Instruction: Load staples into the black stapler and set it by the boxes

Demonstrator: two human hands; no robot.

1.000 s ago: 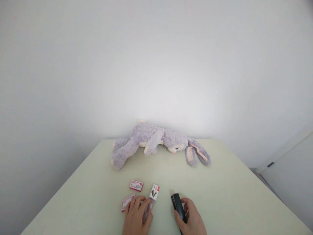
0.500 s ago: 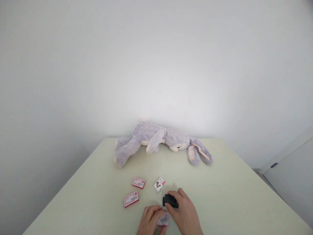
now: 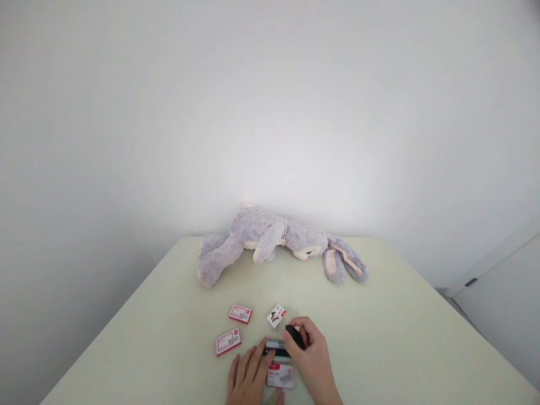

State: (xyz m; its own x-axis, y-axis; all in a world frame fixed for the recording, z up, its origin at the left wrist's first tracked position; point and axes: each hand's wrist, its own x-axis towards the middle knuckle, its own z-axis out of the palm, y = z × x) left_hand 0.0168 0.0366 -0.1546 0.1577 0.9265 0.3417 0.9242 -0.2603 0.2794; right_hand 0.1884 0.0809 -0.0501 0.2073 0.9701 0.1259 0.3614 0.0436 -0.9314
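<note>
Near the front of the table, my right hand (image 3: 312, 351) pinches the raised black top of a stapler (image 3: 295, 336) between thumb and fingers. The stapler is opened up, and its metal staple channel (image 3: 275, 344) lies exposed to the left, low over the table. My left hand (image 3: 248, 376) is spread palm down, its fingertips touching the left part of the stapler. Just below the stapler is a red and white staple box (image 3: 280, 376), beside my left fingers. My left thumb shows only partly at the bottom edge.
Two more red and white boxes (image 3: 228, 342) lie on the left. A small white box with a dark picture (image 3: 275, 316) sits beyond the stapler. A lilac plush rabbit (image 3: 261, 230) lies on its side along the wall at the table's (image 3: 379, 315) back.
The stapler has been opened, its top lifted by my right hand. My left hand has moved left off the near staple box, uncovering its label, and its fingers have spread to the stapler.
</note>
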